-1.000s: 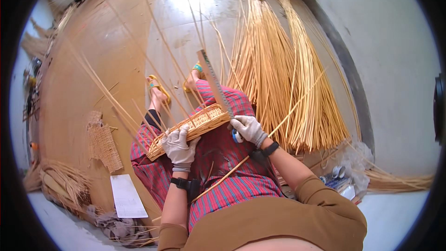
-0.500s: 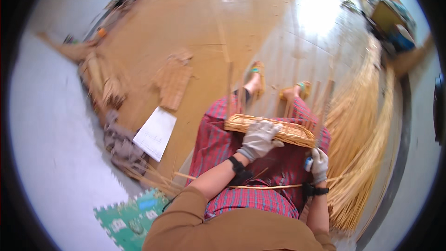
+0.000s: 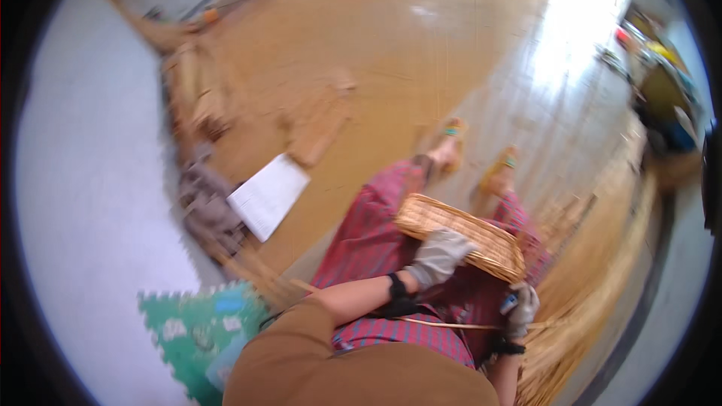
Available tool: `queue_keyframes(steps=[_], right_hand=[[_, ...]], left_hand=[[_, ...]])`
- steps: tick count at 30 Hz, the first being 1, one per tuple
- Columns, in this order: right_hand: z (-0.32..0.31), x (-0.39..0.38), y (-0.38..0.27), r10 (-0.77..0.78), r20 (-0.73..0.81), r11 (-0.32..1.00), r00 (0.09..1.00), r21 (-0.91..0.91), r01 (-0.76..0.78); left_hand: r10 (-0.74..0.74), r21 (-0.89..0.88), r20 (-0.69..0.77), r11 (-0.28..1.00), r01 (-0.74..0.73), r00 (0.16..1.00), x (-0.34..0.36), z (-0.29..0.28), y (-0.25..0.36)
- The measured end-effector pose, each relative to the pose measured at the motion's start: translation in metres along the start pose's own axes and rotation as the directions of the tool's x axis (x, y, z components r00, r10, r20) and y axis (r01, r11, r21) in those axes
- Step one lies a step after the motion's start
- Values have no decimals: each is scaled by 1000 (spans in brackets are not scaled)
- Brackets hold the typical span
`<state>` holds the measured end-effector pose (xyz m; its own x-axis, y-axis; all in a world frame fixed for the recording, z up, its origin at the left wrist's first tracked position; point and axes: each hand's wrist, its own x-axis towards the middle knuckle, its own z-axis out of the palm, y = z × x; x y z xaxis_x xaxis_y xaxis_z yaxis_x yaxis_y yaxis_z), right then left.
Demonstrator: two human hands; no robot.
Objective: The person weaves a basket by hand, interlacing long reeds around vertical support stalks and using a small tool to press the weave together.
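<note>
A long, shallow rectangular wicker basket (image 3: 489, 244) sits tilted over my lap, its inside showing. My left hand (image 3: 442, 256), in a pale work glove, is closed over the near rim around the middle. At the basket's right corner is my gloved right hand (image 3: 522, 308), its fingers curled. Something small and blue (image 3: 509, 302) shows at its thumb side; I cannot make out whether it is held. A thin pale cane strip (image 3: 451, 324) runs across my lap, passing by my right wrist.
Long straw-coloured cane strands (image 3: 594, 278) lie on the floor at my right. To the left are a white paper sheet (image 3: 269, 195), a blurred woven brown piece (image 3: 322, 124), a grey cloth (image 3: 210, 207) and a green foam mat (image 3: 180, 331). Walls stand on both sides.
The view has turned, shifting the surroundings. The basket has tipped so more of its woven inside shows, and its upright stakes are now hard to see. My left hand stays on the rim.
</note>
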<state>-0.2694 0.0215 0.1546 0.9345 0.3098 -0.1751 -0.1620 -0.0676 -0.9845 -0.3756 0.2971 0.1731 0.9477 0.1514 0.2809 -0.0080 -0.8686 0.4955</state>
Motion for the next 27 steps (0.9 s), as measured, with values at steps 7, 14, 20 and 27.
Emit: queue_keyframes(steps=[7, 14, 20, 27], right_hand=[[27, 17, -38, 226, 305, 973, 925, -124, -197], [6, 6, -5, -40, 161, 977, 986, -200, 72], [8, 2, -14, -32, 184, 951, 982, -295, 86], [6, 6, -19, 2, 196, 973, 981, -226, 43]], left_hand=[[-132, 195, -53, 971, 140, 990, -19, 25, -38], [-13, 206, 1, 978, 12, 1000, 4, 21, -2], [50, 320, -123, 947, -8, 991, -7, 32, -13], [52, 378, -122, 926, -2, 991, -5, 34, -11]])
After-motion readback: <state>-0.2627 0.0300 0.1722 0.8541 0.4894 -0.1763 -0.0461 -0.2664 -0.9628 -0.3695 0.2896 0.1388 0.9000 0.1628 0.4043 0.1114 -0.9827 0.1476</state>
